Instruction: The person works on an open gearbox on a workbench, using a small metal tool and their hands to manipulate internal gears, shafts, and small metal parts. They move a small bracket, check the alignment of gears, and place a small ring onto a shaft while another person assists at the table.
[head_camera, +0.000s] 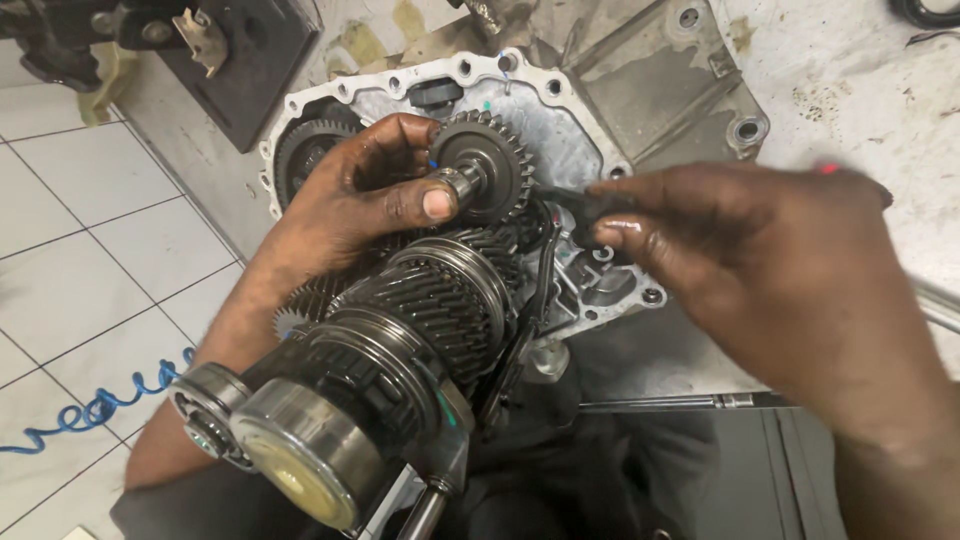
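A gearbox housing (590, 150) of pale cast metal lies on a workbench, with a tall stack of dark toothed gears on a shaft (420, 310) rising toward me. My left hand (365, 195) grips a small steel shaft carrying a toothed gear (490, 170), thumb pressed on the shaft's end. My right hand (740, 260) pinches the top of a black shift fork (545, 270) that runs down beside the gear stack. A bearing (300, 455) caps the near end of the stack.
Another gear (305, 150) sits in the housing behind my left hand. A dark metal block (240, 60) stands at the back left. A blue coiled air hose (90, 405) lies on the white tiled floor. A steel rod (680, 402) lies along the bench edge.
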